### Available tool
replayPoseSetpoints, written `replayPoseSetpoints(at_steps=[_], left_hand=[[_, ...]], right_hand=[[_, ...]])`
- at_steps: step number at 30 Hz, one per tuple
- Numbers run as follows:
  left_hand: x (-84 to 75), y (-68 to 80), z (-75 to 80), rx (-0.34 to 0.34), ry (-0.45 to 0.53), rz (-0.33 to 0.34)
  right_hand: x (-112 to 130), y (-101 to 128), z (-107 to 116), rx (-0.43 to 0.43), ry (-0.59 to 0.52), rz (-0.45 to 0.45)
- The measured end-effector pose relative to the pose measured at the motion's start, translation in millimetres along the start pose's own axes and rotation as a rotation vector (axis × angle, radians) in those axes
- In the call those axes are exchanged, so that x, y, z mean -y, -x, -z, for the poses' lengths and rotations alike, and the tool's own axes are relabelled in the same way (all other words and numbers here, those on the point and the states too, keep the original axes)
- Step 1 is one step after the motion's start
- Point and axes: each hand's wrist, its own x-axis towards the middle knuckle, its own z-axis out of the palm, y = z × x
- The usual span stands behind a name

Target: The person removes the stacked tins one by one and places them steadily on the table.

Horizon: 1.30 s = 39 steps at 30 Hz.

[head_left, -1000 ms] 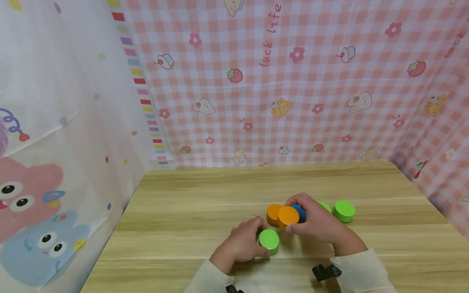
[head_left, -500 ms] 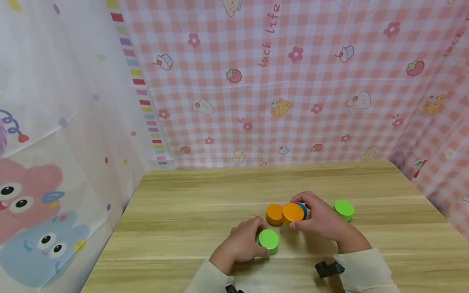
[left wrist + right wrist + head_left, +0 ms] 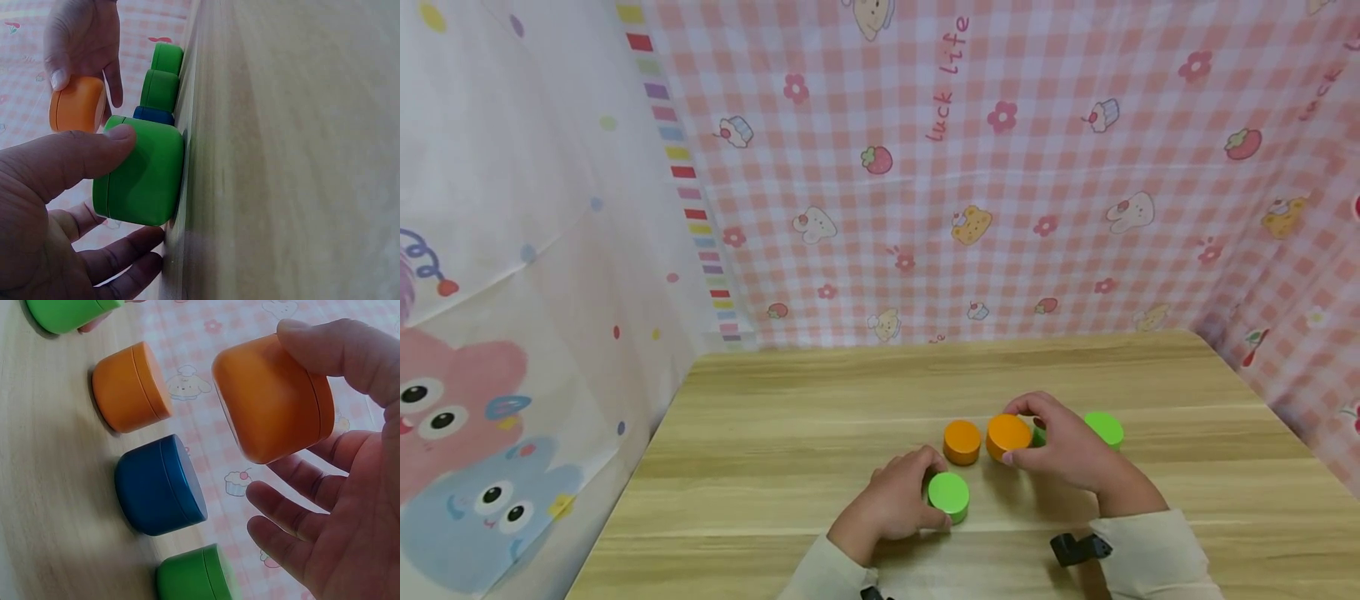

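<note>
My left hand [image 3: 904, 502] grips a green cylinder [image 3: 948, 493] that stands on the wooden table [image 3: 820, 417]; thumb and fingers wrap its sides [image 3: 140, 172]. My right hand [image 3: 1060, 447] holds an orange cylinder [image 3: 1007, 434] between thumb and fingers, raised off the table [image 3: 275, 397]. Below it a blue cylinder [image 3: 161, 485] stands on the table, hidden in the head view. A second orange cylinder [image 3: 962, 441] stands just left of the held one.
Two more green cylinders stand to the right, one [image 3: 1105, 427] in plain sight and one [image 3: 1039, 432] half hidden behind my right hand. Patterned cloth walls [image 3: 1000, 208] close in the table at the back and on both sides.
My right hand has carried the orange cylinder a little to the right and away, so the blue one is now covered in the head view. The left hand has kept still on its green cylinder.
</note>
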Motion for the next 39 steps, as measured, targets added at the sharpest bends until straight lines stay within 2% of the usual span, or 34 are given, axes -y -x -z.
replayPoseSetpoints(at_steps=[32, 39], left_hand=[[-1.4, 1.2, 1.4, -0.001, 0.007, 0.008], [-1.5, 0.6, 1.4, 0.002, 0.009, 0.011]], right_hand=[[-14, 0, 15, -0.065, 0.009, -0.076], [-14, 2, 19, -0.087, 0.03, -0.139]])
